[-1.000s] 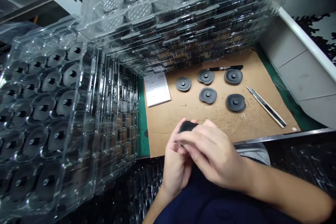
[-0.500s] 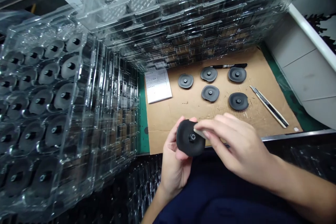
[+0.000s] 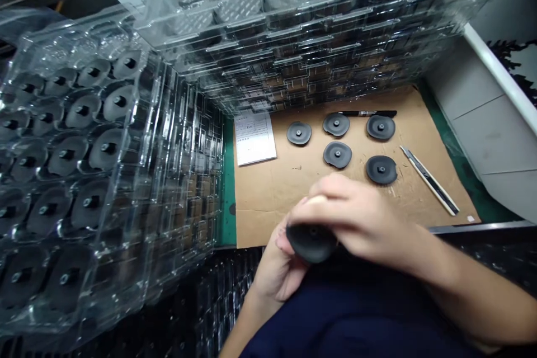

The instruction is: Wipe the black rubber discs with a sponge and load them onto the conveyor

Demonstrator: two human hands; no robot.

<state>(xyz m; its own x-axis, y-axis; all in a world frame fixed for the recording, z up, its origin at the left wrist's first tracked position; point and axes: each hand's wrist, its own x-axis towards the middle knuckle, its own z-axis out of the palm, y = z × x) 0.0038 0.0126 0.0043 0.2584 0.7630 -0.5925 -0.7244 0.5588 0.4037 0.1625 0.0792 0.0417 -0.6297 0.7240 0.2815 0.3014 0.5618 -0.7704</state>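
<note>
My left hand point(image 3: 272, 268) grips a dark grey, round, dished disc point(image 3: 311, 247) by its left edge, below the cardboard's front edge. Over the disc's far side reaches my right hand point(image 3: 352, 218), its fingers bent and blurred, covering much of the disc and its centre boss. A small pale piece point(image 3: 318, 199) shows at the right fingers; its kind is unclear. On the cardboard point(image 3: 260, 201) lie several similar discs, among them a left one point(image 3: 298, 133), a middle one point(image 3: 337, 155) and a near right one point(image 3: 381, 170).
A white-handled cutter point(image 3: 432, 182) lies at right, and a black pen point(image 3: 369, 113) behind the discs. A printed paper point(image 3: 254, 140) is at left. Stacked clear trays point(image 3: 293, 61) rise behind; more trays point(image 3: 138, 190) holding discs stand at left. A pale panel point(image 3: 490, 117) borders the right.
My right hand has moved left and now covers the disc's upper part, hiding most of the pale piece. The held disc is tilted and slightly lower. The view has shifted a little.
</note>
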